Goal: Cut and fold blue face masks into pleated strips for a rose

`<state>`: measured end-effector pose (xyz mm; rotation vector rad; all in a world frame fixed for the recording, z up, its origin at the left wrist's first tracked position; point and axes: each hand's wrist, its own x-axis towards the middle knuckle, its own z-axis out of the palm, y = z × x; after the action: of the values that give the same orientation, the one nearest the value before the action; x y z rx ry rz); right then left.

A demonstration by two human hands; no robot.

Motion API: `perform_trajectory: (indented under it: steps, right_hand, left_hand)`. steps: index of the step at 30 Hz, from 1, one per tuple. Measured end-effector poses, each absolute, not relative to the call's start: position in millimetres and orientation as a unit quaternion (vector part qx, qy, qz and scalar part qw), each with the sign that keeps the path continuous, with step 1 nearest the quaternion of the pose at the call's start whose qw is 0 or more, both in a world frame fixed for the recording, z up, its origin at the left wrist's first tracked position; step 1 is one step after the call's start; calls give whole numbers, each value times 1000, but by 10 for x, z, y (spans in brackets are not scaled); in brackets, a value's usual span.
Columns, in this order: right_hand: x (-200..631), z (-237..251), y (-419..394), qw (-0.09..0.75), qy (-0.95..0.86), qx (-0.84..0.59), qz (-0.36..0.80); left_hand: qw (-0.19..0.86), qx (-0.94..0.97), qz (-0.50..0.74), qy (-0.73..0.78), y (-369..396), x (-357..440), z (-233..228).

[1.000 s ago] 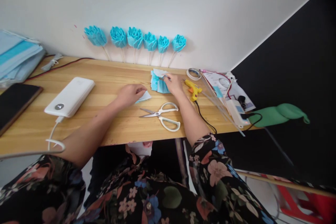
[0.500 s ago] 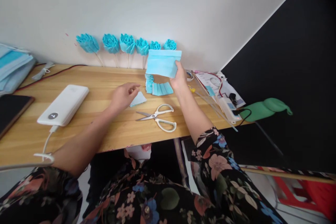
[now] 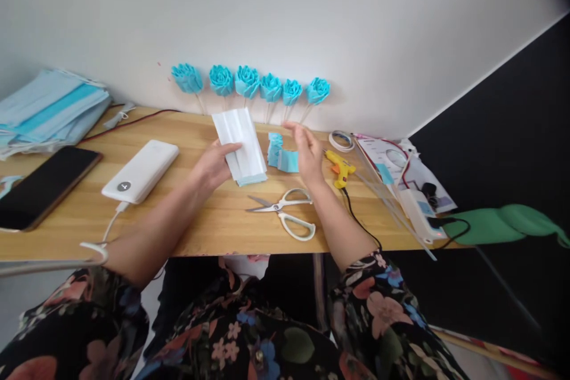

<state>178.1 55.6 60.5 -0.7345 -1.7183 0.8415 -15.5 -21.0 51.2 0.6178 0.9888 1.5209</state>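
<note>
My left hand (image 3: 214, 165) holds a pleated face mask piece (image 3: 240, 143), white side up, above the wooden table (image 3: 209, 222). My right hand (image 3: 305, 151) hovers open just right of it, fingers spread, holding nothing. A small stack of cut blue mask pieces (image 3: 281, 156) lies between the two hands. White-handled scissors (image 3: 285, 212) lie on the table in front of my right hand. Several blue fabric roses on sticks (image 3: 249, 83) lean against the wall behind.
A white power bank (image 3: 141, 170) with cable and a black phone (image 3: 44, 184) lie at left, with a pile of blue masks (image 3: 48, 108) behind. A yellow glue gun (image 3: 339, 167), tape roll (image 3: 341, 141), thin sticks (image 3: 392, 196) and packaging sit at right. A green object (image 3: 503, 222) lies beyond the table's right end.
The mask piece that my right hand lifted from the stack has passed to my left hand. My right hand has let go and opened. The view has shifted.
</note>
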Motion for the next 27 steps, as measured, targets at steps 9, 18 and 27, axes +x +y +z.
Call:
perform_trajectory:
  steps: [9, 18, 27]
  right_hand:
    - [1740, 419, 703, 335, -617, -332, 630]
    - [1713, 432, 686, 401, -636, -326, 573]
    - [1703, 409, 711, 431, -616, -315, 579]
  left_hand:
    - [606, 282, 630, 396, -262, -102, 517]
    - [509, 329, 654, 452, -139, -214, 288]
    - [494, 354, 667, 432, -174, -238, 432]
